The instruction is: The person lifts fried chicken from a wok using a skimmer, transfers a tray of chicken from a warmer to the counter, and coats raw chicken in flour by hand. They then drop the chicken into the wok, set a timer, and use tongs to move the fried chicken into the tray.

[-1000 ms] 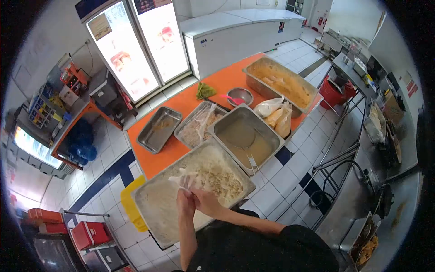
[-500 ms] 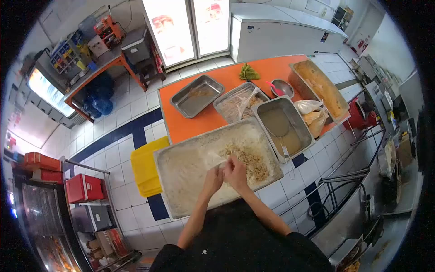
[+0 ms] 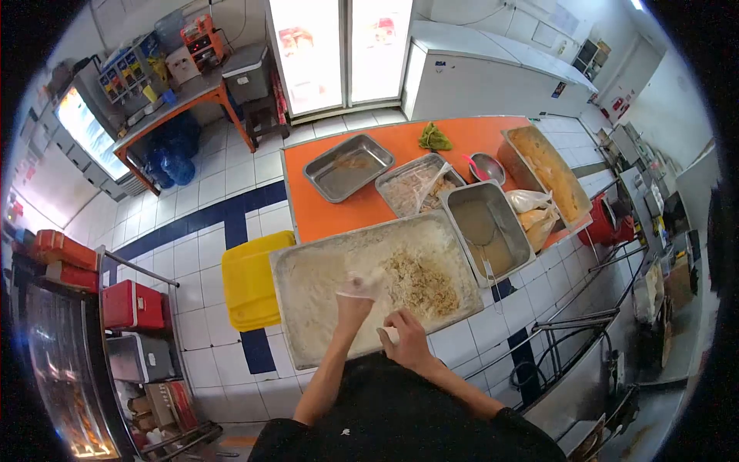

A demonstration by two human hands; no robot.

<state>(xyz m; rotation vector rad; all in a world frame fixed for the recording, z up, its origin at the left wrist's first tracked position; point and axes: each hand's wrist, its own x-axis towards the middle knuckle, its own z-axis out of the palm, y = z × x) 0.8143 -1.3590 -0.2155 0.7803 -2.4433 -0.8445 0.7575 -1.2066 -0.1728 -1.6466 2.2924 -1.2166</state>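
A large metal tray (image 3: 308, 350) holds pale flour, with a heap of crumbly shreds (image 3: 422, 285) in its right part. Over the middle of the flour is my left hand (image 3: 356, 299), blurred, with clear, whitish plastic around its fingers; their pose is hard to make out. My right hand (image 3: 408, 340) is at the tray's near edge, below the shreds. Its fingers are loosely curled, with a gap between thumb and forefinger, and nothing clear is held there.
A deep pan of cloudy liquid with a strainer (image 3: 483, 235) adjoins the tray. Behind are a shallow pan (image 3: 349, 168), a bagged pan (image 3: 419, 185), a bowl (image 3: 487, 168), a green cloth (image 3: 435, 137) and a tub of orange-yellow food (image 3: 546, 173). A yellow lid (image 3: 250, 281) lies left.
My hands have separated. My left hand has moved slightly left, with plastic now around its fingers; my right hand has dropped toward the near edge. The whole view has shifted slightly.
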